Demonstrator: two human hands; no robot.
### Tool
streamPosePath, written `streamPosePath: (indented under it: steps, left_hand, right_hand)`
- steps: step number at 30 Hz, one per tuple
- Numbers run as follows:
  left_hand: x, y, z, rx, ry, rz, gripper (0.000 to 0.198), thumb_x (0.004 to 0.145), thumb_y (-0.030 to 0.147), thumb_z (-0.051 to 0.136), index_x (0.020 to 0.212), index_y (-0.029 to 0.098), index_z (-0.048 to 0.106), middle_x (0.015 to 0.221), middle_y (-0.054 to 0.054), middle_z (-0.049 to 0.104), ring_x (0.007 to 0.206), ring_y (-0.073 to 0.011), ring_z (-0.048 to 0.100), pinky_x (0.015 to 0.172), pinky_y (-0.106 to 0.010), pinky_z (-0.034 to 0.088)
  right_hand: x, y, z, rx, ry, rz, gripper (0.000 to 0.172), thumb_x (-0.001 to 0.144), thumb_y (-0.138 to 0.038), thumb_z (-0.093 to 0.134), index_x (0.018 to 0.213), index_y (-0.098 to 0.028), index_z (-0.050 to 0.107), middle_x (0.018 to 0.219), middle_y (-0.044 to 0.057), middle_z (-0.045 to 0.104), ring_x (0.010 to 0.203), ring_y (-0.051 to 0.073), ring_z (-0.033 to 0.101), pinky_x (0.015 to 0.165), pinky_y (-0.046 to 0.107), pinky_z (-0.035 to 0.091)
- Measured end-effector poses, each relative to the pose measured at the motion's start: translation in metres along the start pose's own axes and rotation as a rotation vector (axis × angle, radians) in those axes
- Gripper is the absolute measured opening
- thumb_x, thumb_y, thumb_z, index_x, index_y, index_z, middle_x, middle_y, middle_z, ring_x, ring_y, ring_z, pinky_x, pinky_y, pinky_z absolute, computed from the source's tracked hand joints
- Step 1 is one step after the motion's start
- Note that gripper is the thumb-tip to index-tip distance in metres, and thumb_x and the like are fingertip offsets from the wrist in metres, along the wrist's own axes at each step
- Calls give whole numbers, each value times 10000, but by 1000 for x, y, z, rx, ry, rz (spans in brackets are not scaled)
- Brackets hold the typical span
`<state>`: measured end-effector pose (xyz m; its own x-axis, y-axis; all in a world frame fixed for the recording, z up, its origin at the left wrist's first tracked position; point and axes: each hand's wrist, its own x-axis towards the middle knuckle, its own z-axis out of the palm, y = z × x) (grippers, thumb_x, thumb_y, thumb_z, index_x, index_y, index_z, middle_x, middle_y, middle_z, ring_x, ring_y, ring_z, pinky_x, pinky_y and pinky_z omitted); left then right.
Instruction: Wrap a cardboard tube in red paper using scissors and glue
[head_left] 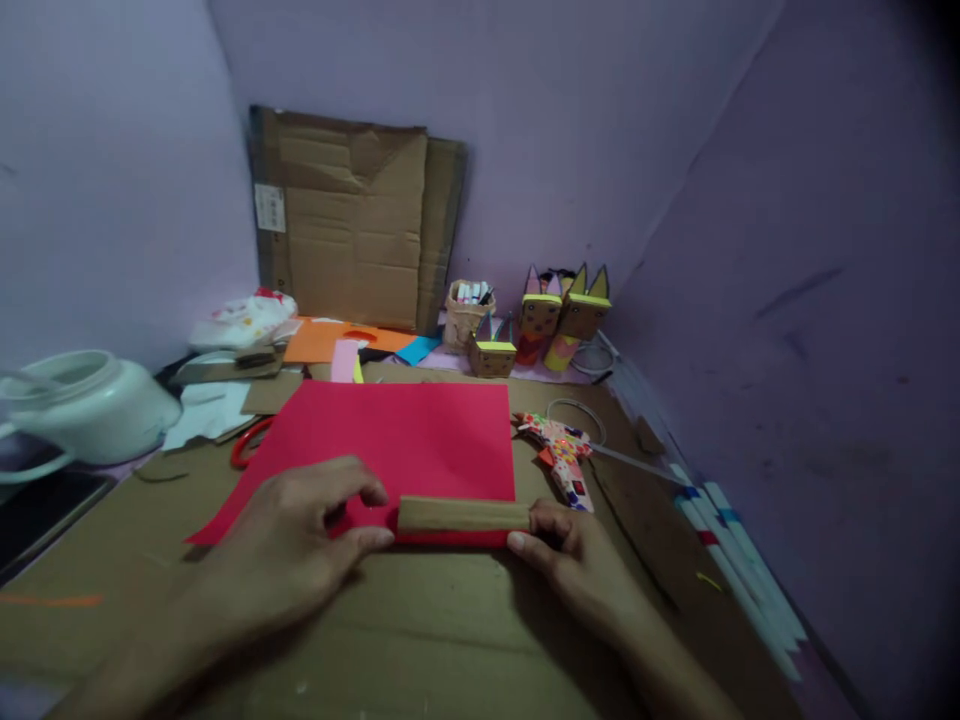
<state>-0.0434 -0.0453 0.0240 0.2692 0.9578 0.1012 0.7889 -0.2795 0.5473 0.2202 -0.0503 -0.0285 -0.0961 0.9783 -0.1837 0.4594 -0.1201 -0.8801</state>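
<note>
Cardboard lies nearest, probably shielding the surface beneath. On it, the right hand pinches one end of a brown strip along the near edge of red paper, seemingly steadying it; the left hand waits by the other end, thumb and finger apart. Beyond, a glue gun sits within easy reach.

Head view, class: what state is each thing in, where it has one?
Cardboard tube: lying sideways
Left hand: open, thumb and finger apart
Right hand: gripping the tube's end
Red paper: mostly spread flat
Glue gun: lying down
White pot: open
Cup: upright, holding pens
Cardboard sheets: leaning upright
Red handle: partly covered
</note>
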Motion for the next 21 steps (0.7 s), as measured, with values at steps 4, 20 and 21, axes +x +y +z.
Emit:
streamPosePath:
  steps: [4, 20, 21]
  left_hand:
    - [-25, 8, 31, -10, 139, -24, 125, 786, 214, 492, 894, 246, 546, 771, 13, 624, 659, -162, 594, 562, -242, 422]
    - [-5, 1, 48, -393, -63, -311, 66, 737, 231, 465, 711, 235, 404, 489, 89, 442, 453, -123, 487, 475, -236, 340]
    - [-4, 0, 48, -410, -60, -319, 69, 730, 242, 475, 711, 233, 410, 486, 90, 446, 449, -121, 489, 466, -233, 335]
  right_hand:
    - [0, -1, 0, -16, -13, 23, 276, 661, -441, 525, 553, -199, 446, 582, -17, 401, 559, 130, 359, 524, 262, 271]
    - [-4, -3, -1, -79, -24, -54, 238, 719, -377, 512, 579, -206, 423, 624, -3, 432, 618, 158, 429, 578, 273, 339]
    - [-4, -3, -1, -85, -22, -61, 234, 723, -365, 508, 577, -206, 419, 622, -4, 428, 615, 156, 425, 577, 272, 339]
